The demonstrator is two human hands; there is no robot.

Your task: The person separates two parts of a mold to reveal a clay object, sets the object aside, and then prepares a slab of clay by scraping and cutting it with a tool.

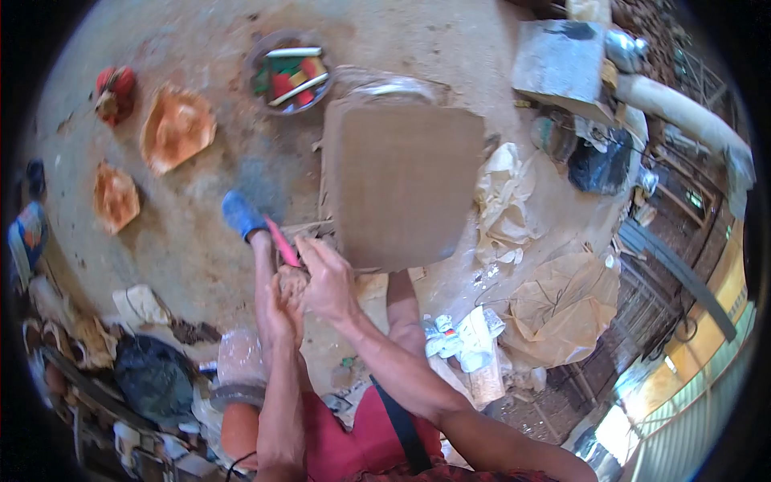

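My left hand (pixel 283 312) is closed around a small brown lump that looks like clay (pixel 294 283), in front of my shins. Against the lump from the right lies my right hand (pixel 331 283), its fingers bent together and partly hiding it. A narrow pink strip-like tool (pixel 281 241) sticks up and left from between the hands; which fingers grip its lower end I cannot make out. Just beyond the hands, to the right, stands a large brown slab (pixel 405 185) with a smooth, flat top and rounded corners.
Behind the slab at left is a round basin (pixel 255 79) with white sticks and red and green pieces. Two orange-brown shallow shapes (pixel 178 132) lie farther left. Crumpled pale plastic (pixel 507 197) and brown sheeting (pixel 562 309) lie right. My blue-shod foot (pixel 241 214) is beside the hands.
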